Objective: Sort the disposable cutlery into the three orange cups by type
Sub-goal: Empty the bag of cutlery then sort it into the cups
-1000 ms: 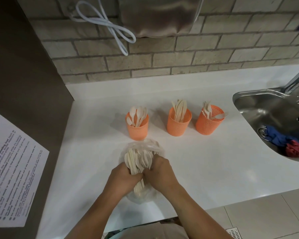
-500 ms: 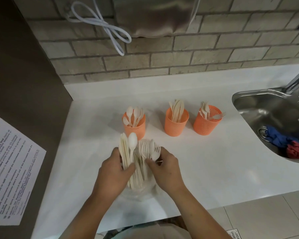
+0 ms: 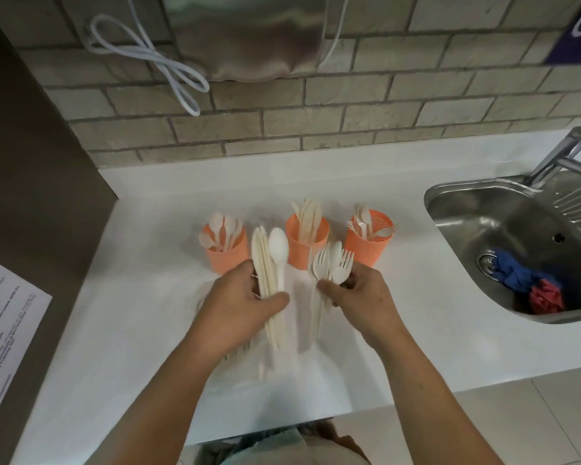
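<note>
The person's left hand (image 3: pixel 245 303) has fingers and thumb curled round a bunch of pale knives (image 3: pixel 261 260), with one white spoon (image 3: pixel 278 250) at the front, all held upright. The right hand (image 3: pixel 359 297) pinches a fan of forks (image 3: pixel 321 261), tines up, with a spoon bowl or two among them. The two bunches are apart, and a strip of white countertop (image 3: pixel 131 330) shows between the thumbs.

Three orange cups stand in a row just beyond the fingertips. The spoon cup (image 3: pixel 227 256) is past the left fingers, the knife cup (image 3: pixel 307 246) beyond the gap, and the fork cup (image 3: pixel 368 250) past the right fingers. Something pale lies under the wrists, too blurred to identify.

Behind the cups the countertop meets a grey-beige brick wall (image 3: pixel 349 112), where a looped white cable (image 3: pixel 148 58) hangs beside a metal dispenser (image 3: pixel 249 35). Well to the right of the right fingers is a steel sink (image 3: pixel 483 216) with a tap (image 3: pixel 564 152), and a blue cloth (image 3: pixel 514 273) and red cloth (image 3: pixel 545 298) lie near its drain. To the left of the left fingers, a printed sheet (image 3: pixel 4 330) is fixed to a brown panel (image 3: pixel 31 179). Pale floor tiles (image 3: pixel 517 414) show below the counter's edge.
</note>
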Demonstrator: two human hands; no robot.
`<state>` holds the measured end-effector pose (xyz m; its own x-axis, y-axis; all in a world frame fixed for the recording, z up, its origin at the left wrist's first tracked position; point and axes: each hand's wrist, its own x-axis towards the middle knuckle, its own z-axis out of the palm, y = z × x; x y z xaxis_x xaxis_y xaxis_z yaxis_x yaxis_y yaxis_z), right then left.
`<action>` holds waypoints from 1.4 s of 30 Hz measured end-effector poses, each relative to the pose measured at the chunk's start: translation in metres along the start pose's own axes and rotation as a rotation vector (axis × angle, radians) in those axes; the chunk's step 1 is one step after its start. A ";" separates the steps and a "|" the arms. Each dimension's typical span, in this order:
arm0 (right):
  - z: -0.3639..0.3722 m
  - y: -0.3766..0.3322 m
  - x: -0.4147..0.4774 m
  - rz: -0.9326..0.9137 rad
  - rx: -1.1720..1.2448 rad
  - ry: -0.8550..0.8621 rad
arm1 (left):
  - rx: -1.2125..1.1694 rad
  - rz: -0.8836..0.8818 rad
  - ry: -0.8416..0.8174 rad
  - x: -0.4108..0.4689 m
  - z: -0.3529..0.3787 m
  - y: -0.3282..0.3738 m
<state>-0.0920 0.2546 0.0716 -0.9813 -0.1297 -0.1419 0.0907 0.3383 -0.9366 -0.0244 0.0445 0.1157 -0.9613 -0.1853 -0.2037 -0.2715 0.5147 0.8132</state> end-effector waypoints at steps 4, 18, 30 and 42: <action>-0.022 0.037 0.012 0.141 -0.161 -0.126 | -0.005 -0.107 -0.140 0.020 0.057 -0.005; -0.052 0.084 0.033 0.182 -0.292 -0.164 | 0.253 -0.280 -0.046 0.037 0.137 -0.042; -0.063 0.097 0.038 0.089 -0.433 -0.124 | 0.348 -0.279 0.077 0.027 0.141 -0.044; -0.047 0.097 0.015 -0.041 -0.546 -0.056 | 0.415 -0.117 0.175 0.004 0.144 -0.025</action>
<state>-0.1054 0.3291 -0.0061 -0.9703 -0.1972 -0.1398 -0.0629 0.7643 -0.6418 -0.0279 0.1512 0.0166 -0.9107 -0.3820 -0.1573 -0.4073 0.7668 0.4962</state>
